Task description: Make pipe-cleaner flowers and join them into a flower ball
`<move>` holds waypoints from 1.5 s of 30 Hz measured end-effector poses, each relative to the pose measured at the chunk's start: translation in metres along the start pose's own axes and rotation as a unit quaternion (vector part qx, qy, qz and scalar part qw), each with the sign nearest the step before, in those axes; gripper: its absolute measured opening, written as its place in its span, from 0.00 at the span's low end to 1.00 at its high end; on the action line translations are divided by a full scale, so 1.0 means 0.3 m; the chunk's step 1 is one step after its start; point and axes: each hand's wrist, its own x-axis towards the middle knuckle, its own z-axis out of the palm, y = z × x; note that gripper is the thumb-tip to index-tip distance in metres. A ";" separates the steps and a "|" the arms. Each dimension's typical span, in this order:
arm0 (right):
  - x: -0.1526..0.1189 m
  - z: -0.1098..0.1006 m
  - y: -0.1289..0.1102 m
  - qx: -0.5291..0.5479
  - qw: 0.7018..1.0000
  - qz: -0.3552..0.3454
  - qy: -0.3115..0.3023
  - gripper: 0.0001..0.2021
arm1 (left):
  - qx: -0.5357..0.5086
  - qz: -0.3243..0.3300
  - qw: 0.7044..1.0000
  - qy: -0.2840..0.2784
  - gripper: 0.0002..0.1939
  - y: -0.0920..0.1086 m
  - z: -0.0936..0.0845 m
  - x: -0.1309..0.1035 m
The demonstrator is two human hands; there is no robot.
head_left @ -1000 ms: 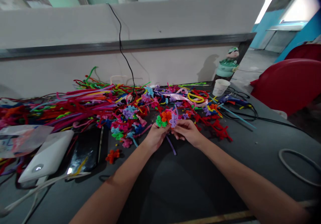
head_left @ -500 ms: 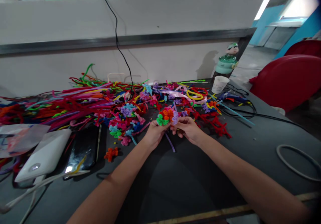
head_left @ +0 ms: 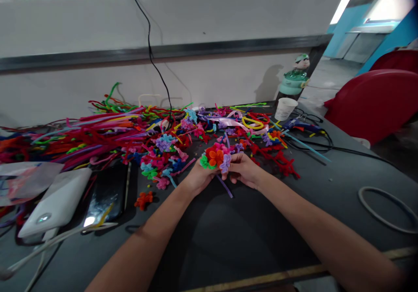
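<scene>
Flower cluster (head_left: pixel 215 157) has tipped toward us over the table (head_left: pixel 212 235); our left hand (head_left: pixel 201 176) and right hand (head_left: pixel 246 171) pinch it low. We judge it light, soft, easily bent: grip the purple stem (head_left: pixel 225 186).

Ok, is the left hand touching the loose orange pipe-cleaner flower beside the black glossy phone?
Apart: the head view shows dark tabletop between the left hand and the orange flower.

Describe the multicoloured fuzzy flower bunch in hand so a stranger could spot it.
Find the dark grey table, then the left hand and right hand above it. They hold a fuzzy green, orange and purple flower bunch; neighbouring fuzzy flowers lie unheld.
</scene>
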 end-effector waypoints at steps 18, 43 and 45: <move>0.020 -0.014 0.028 -0.224 0.952 -0.197 0.074 0.12 | -0.031 0.059 0.993 0.097 0.14 -0.015 0.030 0.014; -0.001 -0.017 0.046 -0.596 0.724 -0.333 0.096 0.11 | -0.052 0.093 0.984 0.144 0.22 0.011 0.026 0.025; -0.007 -0.007 0.040 -0.594 0.729 -0.327 0.091 0.11 | -0.042 0.086 0.983 0.158 0.24 0.016 0.018 0.028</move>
